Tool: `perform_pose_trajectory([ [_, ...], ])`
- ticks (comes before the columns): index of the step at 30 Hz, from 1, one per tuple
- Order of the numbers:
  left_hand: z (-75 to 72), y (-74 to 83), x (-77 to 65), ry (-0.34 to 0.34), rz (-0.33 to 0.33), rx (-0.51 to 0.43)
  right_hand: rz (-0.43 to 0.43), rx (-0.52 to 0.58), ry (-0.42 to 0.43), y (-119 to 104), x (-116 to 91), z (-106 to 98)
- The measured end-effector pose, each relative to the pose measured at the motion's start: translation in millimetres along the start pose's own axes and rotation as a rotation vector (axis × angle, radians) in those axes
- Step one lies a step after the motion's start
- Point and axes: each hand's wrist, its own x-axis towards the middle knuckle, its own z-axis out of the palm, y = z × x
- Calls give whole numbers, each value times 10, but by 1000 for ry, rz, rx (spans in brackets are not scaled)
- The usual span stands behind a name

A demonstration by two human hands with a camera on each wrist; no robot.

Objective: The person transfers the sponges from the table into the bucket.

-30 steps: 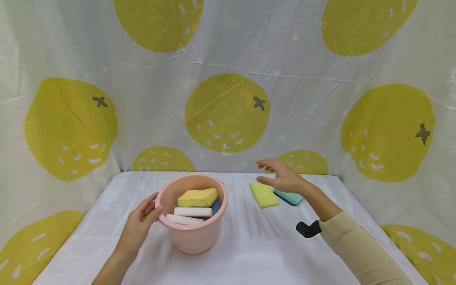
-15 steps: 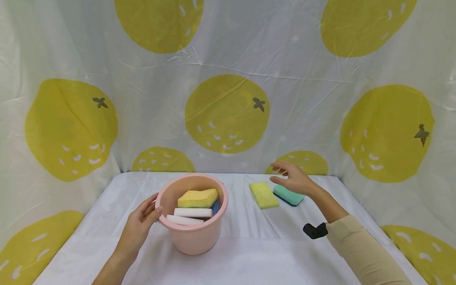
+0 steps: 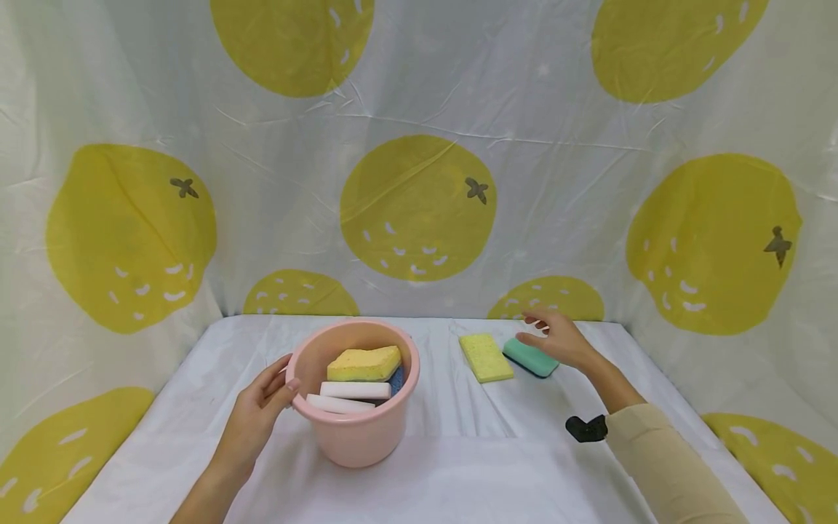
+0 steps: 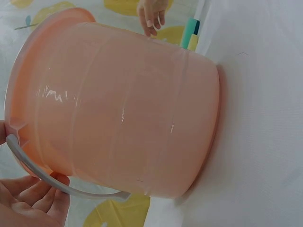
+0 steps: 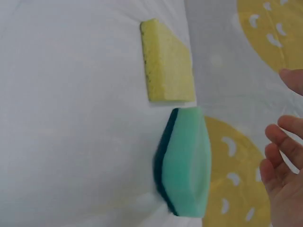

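My left hand [image 3: 252,416] pinches the rim of a pink bucket [image 3: 358,442], thumb over the edge and fingers outside. A grey bail handle [image 4: 68,189] crosses near those fingers in the left wrist view. Inside the bucket lie a yellow sponge [image 3: 364,365], two white blocks [image 3: 354,391] and something blue [image 3: 396,380], partly covered. My right hand [image 3: 561,342] hovers with loosely bent fingers above a green sponge [image 3: 532,359] and holds nothing. In the right wrist view, that sponge's dark scouring side [image 5: 164,163] shows, apart from the hand.
Left of the green sponge, a flat yellow sponge [image 3: 485,357] lies on the white-covered table [image 3: 458,480]. A curtain [image 3: 419,94] with yellow fruit prints hangs behind and along both sides. A black band piece [image 3: 586,429] sticks out at my right sleeve [image 3: 668,458].
My right hand has moved to the right and slightly down, from above the yellow sponge to above the green one. The left hand and the bucket have stayed still.
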Motion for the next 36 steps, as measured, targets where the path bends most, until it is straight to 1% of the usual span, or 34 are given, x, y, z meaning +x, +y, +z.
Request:
perform_pose_trajectory([
  [3, 5, 10, 1, 4, -4, -3, 66, -29, 6, 110, -47, 45],
  [6, 5, 17, 3, 5, -3, -5, 130, -30, 11, 226, -87, 97],
  [10, 1, 11, 4, 3, 4, -12, 191, -26, 14, 393, -117, 185],
  [14, 11, 11, 8, 0, 8, -16, 243, -32, -4, 507, -151, 244],
  [18, 16, 17, 11, -2, 18, -8, 278, -27, -20, 573, -172, 290],
  [24, 0, 5, 3, -4, 17, 2, 327, -25, -72, 647, -208, 410],
  [27, -8, -6, -1, -10, 17, 5, 348, -12, -66, 681, -221, 463],
  [29, -12, -13, -1, -12, 17, 6, 345, -4, -58, 697, -222, 484],
  [33, -10, -16, -3, -12, 18, 5, 357, 8, -53, 730, -207, 485],
  [36, -9, -17, -2, -11, 17, 6, 389, 21, -56, 750, -197, 468],
])
